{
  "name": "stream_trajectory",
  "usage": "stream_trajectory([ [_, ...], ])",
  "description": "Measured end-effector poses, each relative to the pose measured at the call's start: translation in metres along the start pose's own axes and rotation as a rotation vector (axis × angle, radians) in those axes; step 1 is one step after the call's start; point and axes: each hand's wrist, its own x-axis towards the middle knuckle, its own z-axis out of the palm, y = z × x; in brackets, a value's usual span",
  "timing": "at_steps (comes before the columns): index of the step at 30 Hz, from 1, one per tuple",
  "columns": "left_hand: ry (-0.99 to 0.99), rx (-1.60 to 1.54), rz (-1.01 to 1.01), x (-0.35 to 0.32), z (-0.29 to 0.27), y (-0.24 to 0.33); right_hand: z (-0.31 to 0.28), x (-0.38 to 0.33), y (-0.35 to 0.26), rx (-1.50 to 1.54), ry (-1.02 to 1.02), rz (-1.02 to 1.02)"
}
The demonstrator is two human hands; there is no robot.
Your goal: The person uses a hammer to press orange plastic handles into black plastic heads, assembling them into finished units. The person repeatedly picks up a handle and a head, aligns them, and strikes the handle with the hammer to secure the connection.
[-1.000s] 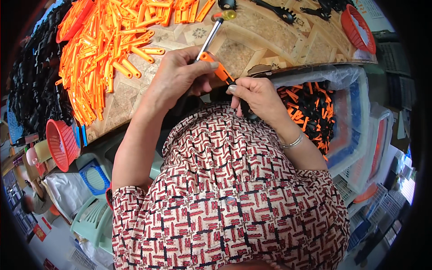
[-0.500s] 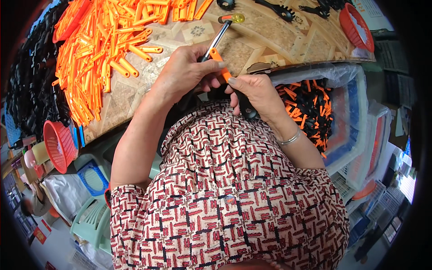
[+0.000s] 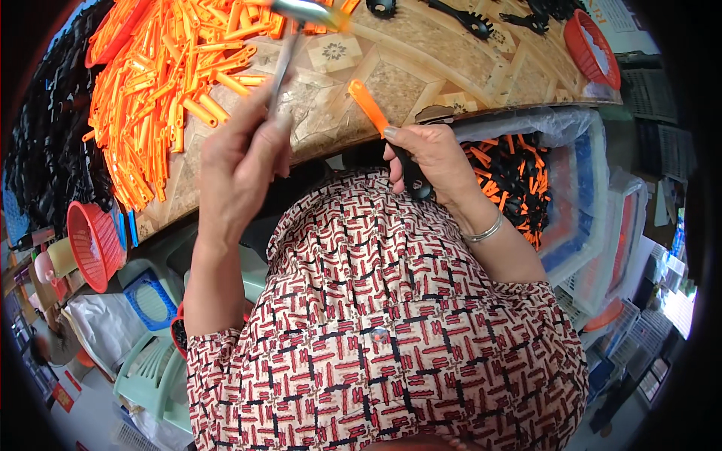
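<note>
My left hand is closed round a small hammer, raised over the table; its metal-and-yellow head is blurred. The right hand grips a black kitchen utensil with an orange handle sleeve on its upper end. That sleeve points up and left towards the table edge. The black lower end shows small holes, and my fingers hide part of it. Left of the hammer lies a big heap of loose orange handle sleeves.
A wooden-patterned table curves in front of me. Black spoon-like utensils lie at its far side, near a red basket. At my right stands a plastic-lined crate of orange-handled black utensils. Another red basket is at left.
My left hand has swung the hammer up and to the left, away from the orange sleeve. The right hand keeps the utensil in nearly the same place.
</note>
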Motion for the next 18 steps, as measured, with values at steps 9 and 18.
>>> stream_trajectory([
  [9,-0.021,0.804,0.280,-0.019,0.018,-0.023,0.002,0.000,0.005,0.025,0.012,-0.034],
  [18,0.167,0.784,0.580,-0.043,0.011,-0.022,0.003,0.001,0.003,-0.006,0.000,-0.014],
])
